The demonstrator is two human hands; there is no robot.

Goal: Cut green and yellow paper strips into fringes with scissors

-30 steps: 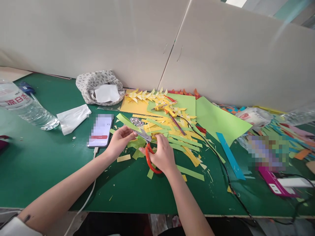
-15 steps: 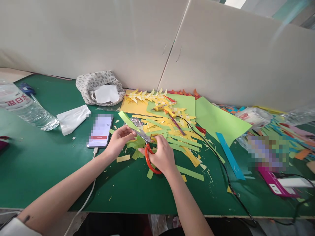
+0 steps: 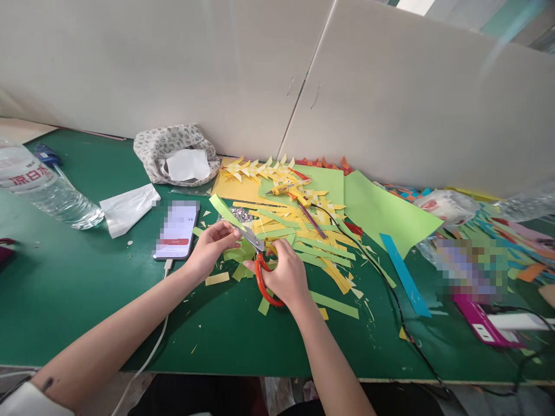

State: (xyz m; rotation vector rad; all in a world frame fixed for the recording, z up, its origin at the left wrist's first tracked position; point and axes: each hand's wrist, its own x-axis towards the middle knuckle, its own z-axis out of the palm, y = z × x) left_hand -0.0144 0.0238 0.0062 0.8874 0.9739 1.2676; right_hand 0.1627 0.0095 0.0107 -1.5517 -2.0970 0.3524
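Note:
My left hand (image 3: 214, 245) pinches a light green paper strip (image 3: 224, 209), whose free end points up and to the left. In my right hand (image 3: 284, 271) is a pair of scissors (image 3: 262, 283) with red handles, gripped at the loops. Their metal blades reach to the strip beside my left fingertips; whether they are cutting into it I cannot tell. Beneath and behind both hands lie yellow and green paper strips (image 3: 325, 245). A yellow glue gun (image 3: 295, 190) rests on the pile, next to a brown stick (image 3: 311, 219).
Left of my hands are a phone (image 3: 177, 234) on a white cable, a tissue (image 3: 129, 211), a water bottle (image 3: 47, 188) and a patterned cloth pouch (image 3: 150, 151). Rightward lie a green sheet (image 3: 388, 211), a blue strip (image 3: 405, 274), a black cord (image 3: 396, 303) and a magenta power strip (image 3: 477, 320).
Both hands, the scissors and the strip stay in nearly the same place. The number on the phone screen has changed.

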